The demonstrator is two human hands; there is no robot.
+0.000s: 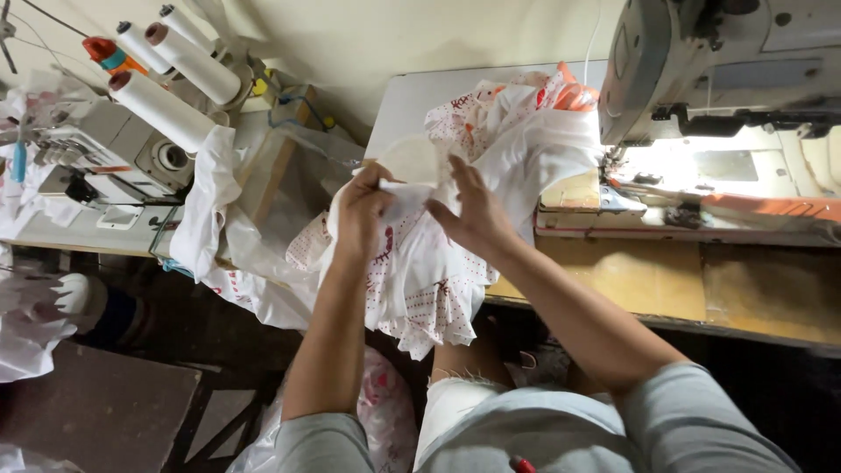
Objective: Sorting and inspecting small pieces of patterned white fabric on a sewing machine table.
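My left hand [361, 210] and my right hand [473, 210] both grip a white cloth piece with red dots and red print [425, 276]. The cloth hangs from my fingers over the front edge of the sewing table [631, 285] and down toward my lap. My hands are close together at the cloth's upper edge, the left pinching a fold, the right with fingers spread on the fabric. More of the same white and red fabric [517, 123] is piled on the table behind my hands.
A sewing machine [718, 79] stands lit at the right. To the left is another machine [114, 158] with large white thread cones [166, 109]. White fabric [210, 201] drapes over its side. A dark stool [96, 407] is at the lower left.
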